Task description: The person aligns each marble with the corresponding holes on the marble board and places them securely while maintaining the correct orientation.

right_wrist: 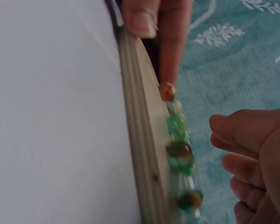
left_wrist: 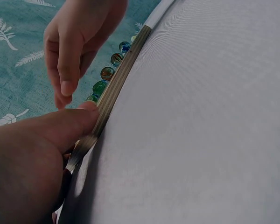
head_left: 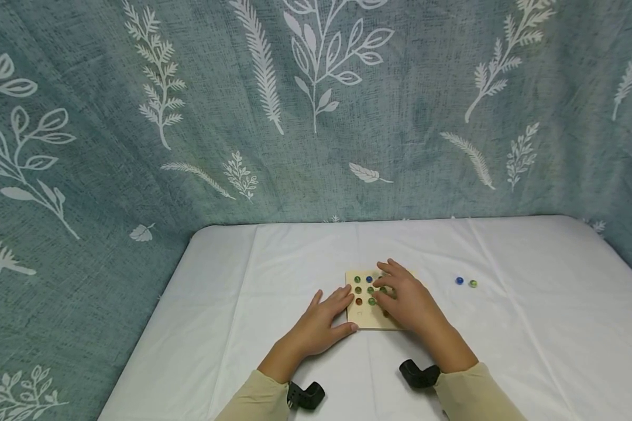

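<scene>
A pale wooden board lies on the white cloth, with rows of glass marbles, mostly green with some blue and reddish-brown, set in its hollows. My left hand holds its near left corner, the thumb at the front edge and the fingers along the left side. Over the right part of the board hovers my right hand, thumb and index finger near each other, the other fingers loosely bent. Nothing shows between those fingertips in the right wrist view, where a row of marbles stands a short way off. Some marbles are hidden under this hand.
Two loose marbles, one blue and one yellow-green, lie on the cloth right of the board. One hollow in the front row holds no marble. A patterned teal curtain hangs behind the white-covered table.
</scene>
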Action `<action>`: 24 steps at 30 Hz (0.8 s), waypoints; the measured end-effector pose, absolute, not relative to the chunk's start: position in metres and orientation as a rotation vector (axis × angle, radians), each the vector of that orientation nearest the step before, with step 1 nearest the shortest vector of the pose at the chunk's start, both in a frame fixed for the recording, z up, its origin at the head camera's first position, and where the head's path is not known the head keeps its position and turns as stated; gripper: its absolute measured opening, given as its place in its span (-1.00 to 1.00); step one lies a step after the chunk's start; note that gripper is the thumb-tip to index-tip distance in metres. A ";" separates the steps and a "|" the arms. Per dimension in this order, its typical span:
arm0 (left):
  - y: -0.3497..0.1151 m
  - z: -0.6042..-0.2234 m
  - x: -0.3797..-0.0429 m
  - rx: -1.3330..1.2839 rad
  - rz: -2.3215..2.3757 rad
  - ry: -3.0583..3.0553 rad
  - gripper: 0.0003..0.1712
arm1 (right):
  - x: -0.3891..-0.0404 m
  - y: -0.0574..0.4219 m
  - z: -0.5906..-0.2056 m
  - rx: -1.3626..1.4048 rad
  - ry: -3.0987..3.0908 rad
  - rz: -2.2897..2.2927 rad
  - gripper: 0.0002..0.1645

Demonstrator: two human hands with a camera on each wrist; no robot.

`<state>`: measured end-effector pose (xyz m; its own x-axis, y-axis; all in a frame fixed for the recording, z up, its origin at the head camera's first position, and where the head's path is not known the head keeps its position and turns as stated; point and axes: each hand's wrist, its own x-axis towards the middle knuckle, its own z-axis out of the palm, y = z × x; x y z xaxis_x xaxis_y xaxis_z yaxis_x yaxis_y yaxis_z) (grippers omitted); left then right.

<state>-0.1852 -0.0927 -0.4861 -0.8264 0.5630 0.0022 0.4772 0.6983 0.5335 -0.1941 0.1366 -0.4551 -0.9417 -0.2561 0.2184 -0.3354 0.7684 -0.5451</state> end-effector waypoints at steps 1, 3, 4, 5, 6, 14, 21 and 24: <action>-0.093 -0.486 -0.185 0.842 0.799 2.742 -0.20 | -0.194 0.141 -0.454 0.460 -2.821 0.922 -0.75; -0.093 -0.487 -0.185 0.837 0.805 2.742 -0.19 | -0.194 0.150 -0.452 0.419 -2.809 0.945 -0.74; -0.093 -0.488 -0.185 0.834 0.808 2.740 -0.19 | -0.194 0.155 -0.451 0.393 -2.806 0.962 -0.73; -0.093 -0.488 -0.186 0.832 0.812 2.739 -0.19 | -0.194 0.161 -0.450 0.363 -2.808 0.972 -0.72; -0.093 -0.488 -0.185 0.833 0.814 2.739 -0.18 | -0.195 0.166 -0.449 0.333 -2.806 0.986 -0.71; -0.093 -0.488 -0.185 0.848 0.821 2.737 -0.18 | -0.197 0.213 -0.443 0.132 -2.787 0.984 -0.58; -0.094 -0.489 -0.185 0.858 0.830 2.730 -0.19 | -0.195 0.246 -0.442 -0.029 -2.777 1.006 -0.49; -0.093 -0.488 -0.185 0.860 0.831 2.729 -0.20 | -0.194 0.256 -0.445 -0.070 -2.768 1.034 -0.46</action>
<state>-0.1849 -0.0934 -0.4884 -0.8211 0.5706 0.0121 0.4805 0.6797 0.5542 -0.1938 0.2565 -0.4445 -0.9817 0.1086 0.1567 -0.0207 0.7564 -0.6538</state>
